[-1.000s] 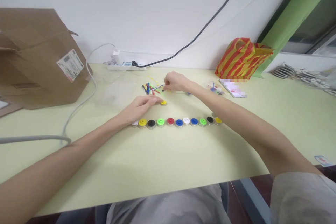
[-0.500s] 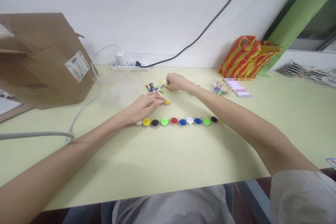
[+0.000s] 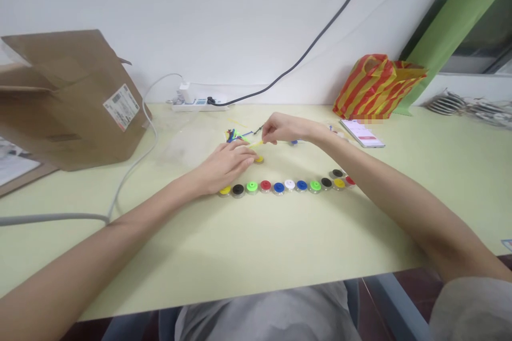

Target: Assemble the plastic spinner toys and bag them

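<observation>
Since the earlier frame, our right hand [image 3: 284,127] has drawn rightward from the pile of coloured sticks [image 3: 237,135], and a yellow stick [image 3: 257,144] now shows at its fingertips. Far left, we have a cardboard box [image 3: 76,106] standing on the pale table [image 3: 256,245], with a power strip [image 3: 200,107] along the wall beyond it. Next comes our left hand [image 3: 228,166], held low with fingers stretched out, their tips at a yellow-topped disc [image 3: 260,160]; we cannot tell whether they grip it or only steady it. That disc sits behind the row of capped discs [image 3: 279,187], which runs from beside our left wrist to our right forearm. Our right hand pinches the yellow stick between thumb and fingers, its free end pointing left, above and behind the yellow-topped disc. Beyond our right forearm lie a phone [image 3: 362,134] and, behind it, a red-and-yellow striped bag [image 3: 376,90].
</observation>
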Available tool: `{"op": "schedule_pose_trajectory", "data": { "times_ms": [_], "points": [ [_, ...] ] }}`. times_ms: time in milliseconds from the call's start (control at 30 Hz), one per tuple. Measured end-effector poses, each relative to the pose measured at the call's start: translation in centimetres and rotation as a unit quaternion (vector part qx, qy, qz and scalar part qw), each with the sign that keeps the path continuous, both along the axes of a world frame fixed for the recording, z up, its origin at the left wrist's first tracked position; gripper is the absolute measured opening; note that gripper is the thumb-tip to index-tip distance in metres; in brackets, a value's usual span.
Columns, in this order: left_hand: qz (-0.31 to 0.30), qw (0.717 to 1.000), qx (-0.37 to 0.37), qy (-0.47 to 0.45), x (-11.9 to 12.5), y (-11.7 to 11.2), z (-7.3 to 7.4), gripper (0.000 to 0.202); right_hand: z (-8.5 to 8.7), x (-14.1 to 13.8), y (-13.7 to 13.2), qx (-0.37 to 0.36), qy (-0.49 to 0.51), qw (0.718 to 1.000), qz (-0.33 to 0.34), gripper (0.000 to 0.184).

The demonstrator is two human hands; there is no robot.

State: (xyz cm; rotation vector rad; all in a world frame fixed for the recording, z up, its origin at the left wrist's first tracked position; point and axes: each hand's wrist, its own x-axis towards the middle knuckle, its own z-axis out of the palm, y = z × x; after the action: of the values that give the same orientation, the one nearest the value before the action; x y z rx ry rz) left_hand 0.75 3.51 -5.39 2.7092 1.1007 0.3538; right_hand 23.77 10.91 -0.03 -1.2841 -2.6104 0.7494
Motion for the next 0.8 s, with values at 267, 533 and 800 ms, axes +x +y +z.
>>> {"op": "schedule_pose_trajectory", "data": {
  "times_ms": [267, 533, 800],
  "points": [
    [-0.003, 0.999, -0.021, -0.049, -0.8, 0.0, -0.3, 0.049, -0.3, 0.1, 0.2, 0.015, 0.009, 0.999, -0.048, 0.014],
    [0.079, 0.982, 0.051, -0.165, -1.9, 0.1, 0.1, 0.048, -0.4, -0.1, 0.8, 0.051, 0.072, 0.994, -0.067, 0.023],
    [0.126, 0.968, 0.06, -0.21, -2.1, 0.3, -0.2, 0.04, 0.1, -0.8, -1.5, 0.264, -0.128, 0.945, -0.142, 0.027]
  ]
}}
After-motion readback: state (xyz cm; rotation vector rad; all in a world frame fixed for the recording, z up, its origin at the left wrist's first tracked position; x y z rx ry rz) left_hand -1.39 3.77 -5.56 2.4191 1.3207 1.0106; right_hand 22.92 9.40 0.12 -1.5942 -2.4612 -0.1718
